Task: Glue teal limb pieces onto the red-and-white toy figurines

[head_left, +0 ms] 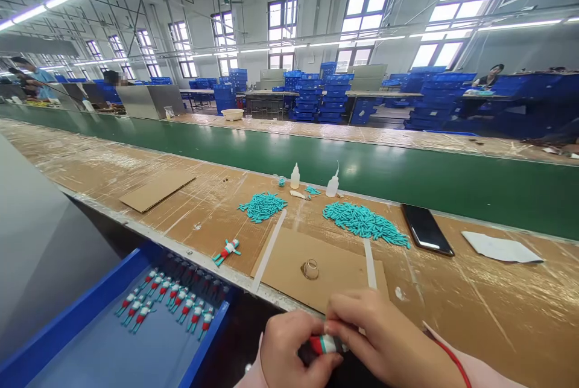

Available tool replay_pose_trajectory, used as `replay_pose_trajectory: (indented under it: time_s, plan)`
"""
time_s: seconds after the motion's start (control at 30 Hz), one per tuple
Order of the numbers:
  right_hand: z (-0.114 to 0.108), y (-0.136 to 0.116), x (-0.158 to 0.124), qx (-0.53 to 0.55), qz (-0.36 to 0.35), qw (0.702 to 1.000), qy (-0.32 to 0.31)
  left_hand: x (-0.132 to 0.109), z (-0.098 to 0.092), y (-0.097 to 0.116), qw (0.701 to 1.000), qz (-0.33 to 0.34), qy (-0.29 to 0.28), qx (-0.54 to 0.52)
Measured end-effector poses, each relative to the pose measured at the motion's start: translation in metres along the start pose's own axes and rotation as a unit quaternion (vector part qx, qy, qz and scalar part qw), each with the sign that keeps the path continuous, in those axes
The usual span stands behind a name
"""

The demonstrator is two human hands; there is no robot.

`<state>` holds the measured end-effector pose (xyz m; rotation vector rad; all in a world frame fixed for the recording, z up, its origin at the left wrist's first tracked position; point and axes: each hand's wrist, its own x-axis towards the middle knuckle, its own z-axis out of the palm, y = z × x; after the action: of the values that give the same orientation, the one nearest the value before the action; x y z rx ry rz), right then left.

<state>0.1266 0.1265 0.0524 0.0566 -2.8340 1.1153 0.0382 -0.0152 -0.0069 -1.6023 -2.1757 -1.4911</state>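
Observation:
At the near table edge, my left hand (294, 349) is closed around a small doll figurine (322, 344) with red, white, teal and dark parts. The fingers of my right hand (377, 333) pinch at the same figurine from above; whatever lies between those fingertips is hidden. Beyond my hands, a cardboard sheet (335, 255) carries a small clear ring-shaped piece (310, 268). Two heaps of teal pieces, a left heap (263, 206) and a larger right heap (365, 222), lie behind it. A figurine with teal limbs (227, 250) rests left of the cardboard.
A blue tray (67, 332) at lower left holds several figurines. Two squeeze bottles, a left bottle (295, 177) and a right bottle (332, 186), stand behind the heaps. A phone (426, 229) and white cloth (501, 247) lie right. A green conveyor belt (362, 163) runs across.

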Motion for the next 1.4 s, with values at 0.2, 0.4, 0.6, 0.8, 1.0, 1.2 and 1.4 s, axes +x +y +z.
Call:
replay_pose_trajectory:
  time_s: [0.2, 0.4, 0.6, 0.8, 1.0, 1.2, 1.4]
  plan:
    - [0.0, 0.005, 0.008, -0.006, 0.027, 0.999, -0.02, -0.003, 0.003, -0.002, 0.998, -0.061, -0.019, -0.007]
    - [0.002, 0.009, 0.011, -0.012, 0.013, 1.0, -0.003, 0.001, -0.002, -0.001, 0.992, -0.11, -0.058, -0.015]
    - [0.001, 0.007, 0.013, -0.015, 0.021, 0.999, -0.02, -0.002, -0.001, -0.005, 0.992, -0.104, -0.065, -0.005]
    - [0.002, 0.008, 0.01, 0.001, 0.008, 1.0, -0.009, -0.003, 0.0, -0.009, 0.998, -0.038, -0.051, -0.013]
    - [0.0, 0.004, 0.008, 0.002, 0.013, 1.0, -0.004, -0.005, 0.002, -0.009, 0.999, -0.019, -0.034, -0.017]
    - [0.001, 0.003, 0.005, 0.004, 0.021, 1.0, -0.008, -0.002, 0.001, -0.006, 0.999, 0.012, -0.012, -0.028]
    - [0.006, 0.007, 0.003, -0.006, 0.029, 1.0, 0.002, -0.002, 0.003, -0.005, 0.999, 0.013, -0.027, -0.024]
